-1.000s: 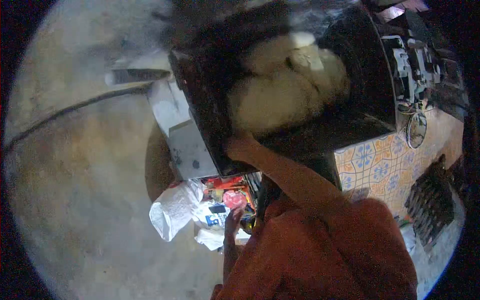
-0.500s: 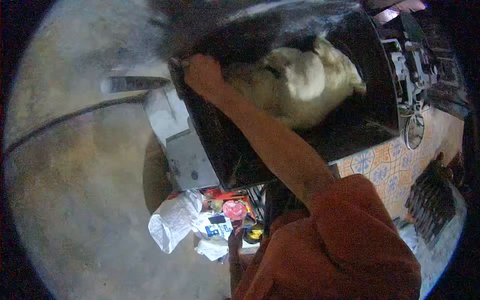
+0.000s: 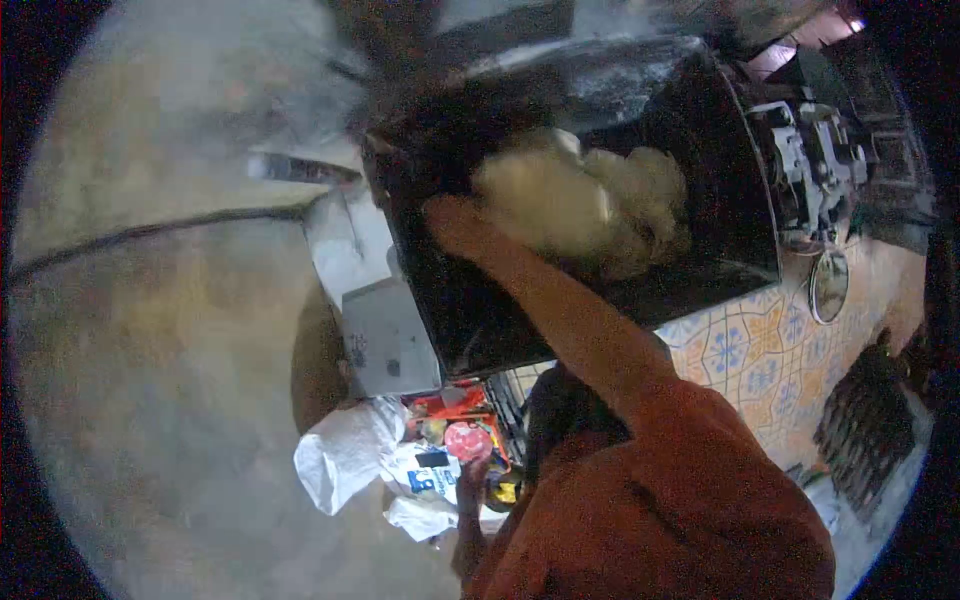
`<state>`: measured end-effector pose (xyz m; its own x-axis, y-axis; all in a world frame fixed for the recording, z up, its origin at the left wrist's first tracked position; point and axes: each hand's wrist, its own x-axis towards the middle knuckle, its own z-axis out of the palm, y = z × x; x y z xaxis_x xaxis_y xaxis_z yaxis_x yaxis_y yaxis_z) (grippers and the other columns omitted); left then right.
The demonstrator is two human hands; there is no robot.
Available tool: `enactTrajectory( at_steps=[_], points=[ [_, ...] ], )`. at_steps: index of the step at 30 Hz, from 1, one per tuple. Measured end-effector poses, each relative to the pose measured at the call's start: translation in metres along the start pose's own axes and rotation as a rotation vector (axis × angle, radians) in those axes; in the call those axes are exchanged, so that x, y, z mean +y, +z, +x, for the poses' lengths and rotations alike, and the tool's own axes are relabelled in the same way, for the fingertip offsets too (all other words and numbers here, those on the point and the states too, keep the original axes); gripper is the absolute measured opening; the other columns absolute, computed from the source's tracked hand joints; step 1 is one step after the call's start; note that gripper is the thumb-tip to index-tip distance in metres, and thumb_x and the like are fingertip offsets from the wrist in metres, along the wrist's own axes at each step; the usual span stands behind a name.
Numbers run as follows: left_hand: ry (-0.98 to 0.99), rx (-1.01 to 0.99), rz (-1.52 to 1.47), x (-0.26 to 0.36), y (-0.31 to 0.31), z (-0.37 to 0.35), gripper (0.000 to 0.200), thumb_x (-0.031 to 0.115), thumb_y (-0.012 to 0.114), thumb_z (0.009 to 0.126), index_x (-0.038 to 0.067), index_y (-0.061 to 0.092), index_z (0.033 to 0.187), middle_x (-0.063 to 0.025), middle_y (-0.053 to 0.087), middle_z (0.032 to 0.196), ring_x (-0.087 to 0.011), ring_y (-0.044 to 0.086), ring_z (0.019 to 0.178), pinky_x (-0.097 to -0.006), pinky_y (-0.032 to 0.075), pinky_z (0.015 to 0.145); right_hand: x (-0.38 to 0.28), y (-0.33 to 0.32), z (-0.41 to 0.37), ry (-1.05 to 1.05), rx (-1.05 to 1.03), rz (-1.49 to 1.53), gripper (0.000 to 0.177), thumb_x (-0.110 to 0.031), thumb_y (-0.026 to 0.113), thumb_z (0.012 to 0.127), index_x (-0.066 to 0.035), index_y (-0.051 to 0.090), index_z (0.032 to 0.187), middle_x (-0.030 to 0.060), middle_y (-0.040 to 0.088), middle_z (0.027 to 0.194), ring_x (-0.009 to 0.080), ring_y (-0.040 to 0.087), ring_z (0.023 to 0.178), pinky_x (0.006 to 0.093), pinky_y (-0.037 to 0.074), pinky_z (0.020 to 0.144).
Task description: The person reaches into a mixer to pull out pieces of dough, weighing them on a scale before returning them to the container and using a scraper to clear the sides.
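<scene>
Dough (image 3: pixel 545 200) lies seemingly half-worked in the bin (image 3: pixel 445 310), my right hand (image 3: pixel 462 230) inside, left hand (image 3: pixel 473 478) below; I can't tell either grip.

Blue-and-orange patterned tiles (image 3: pixel 745 350) show between a round-rimmed object (image 3: pixel 829 286) and a dark ridged slab (image 3: pixel 866 425).

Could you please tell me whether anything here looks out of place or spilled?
Nothing plainly spilled or damaged stands out; the pale, dough-like mass lies inside the black bin. Only the crumpled white bag looks untidy, bunched near a round pink item at lower left.
</scene>
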<state>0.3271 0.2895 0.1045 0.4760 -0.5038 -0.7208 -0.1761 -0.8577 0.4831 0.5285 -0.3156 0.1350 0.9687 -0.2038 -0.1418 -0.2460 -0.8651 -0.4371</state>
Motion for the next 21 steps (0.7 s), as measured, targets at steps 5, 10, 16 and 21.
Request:
enactTrajectory(
  at_steps=[5,10,16,21],
  points=[
    [-0.174,-0.086,-0.466,0.023,0.015,-0.004,0.04,0.026,0.062,0.092,0.006,0.053,0.125,-0.0068,0.064,0.116,-0.0173,0.062,0.103,-0.0302,0.05,0.084,-0.005,0.012,-0.023,-0.036,0.513,-0.125,0.023,-0.021,0.056,0.078,-0.003,0.066,0.089,0.0175,0.066,0.103,0.0301,0.064,0.093,0.0441,0.05,0.083],
    [-0.215,-0.052,-0.116,0.007,0.025,-0.023,0.04,0.025,0.06,0.093,0.005,0.052,0.126,-0.0091,0.063,0.115,-0.0187,0.062,0.097,-0.0302,0.051,0.081,-0.017,0.064,-0.024,0.171,0.488,0.187,0.023,-0.023,0.061,0.074,-0.006,0.067,0.089,0.0151,0.065,0.102,0.0284,0.063,0.09,0.046,0.049,0.078],
    [-0.179,-0.179,-0.618,-0.088,0.092,0.003,0.029,0.025,0.056,0.094,0.004,0.059,0.114,-0.007,0.065,0.105,-0.0168,0.061,0.084,-0.0296,0.05,0.07,-0.088,0.102,-0.156,-0.174,-0.302,0.247,0.023,-0.022,0.061,0.075,-0.003,0.067,0.087,0.0168,0.065,0.092,0.0307,0.064,0.085,0.0486,0.051,0.075],
    [-0.109,0.093,-0.267,0.047,0.008,0.034,0.031,0.024,0.059,0.092,0.004,0.059,0.114,-0.0113,0.065,0.105,-0.0236,0.061,0.095,-0.0332,0.048,0.08,-0.054,0.102,-0.129,-0.158,-0.265,0.221,0.022,-0.02,0.06,0.076,-0.002,0.067,0.085,0.018,0.065,0.084,0.0321,0.065,0.08,0.049,0.052,0.073]
  ],
)
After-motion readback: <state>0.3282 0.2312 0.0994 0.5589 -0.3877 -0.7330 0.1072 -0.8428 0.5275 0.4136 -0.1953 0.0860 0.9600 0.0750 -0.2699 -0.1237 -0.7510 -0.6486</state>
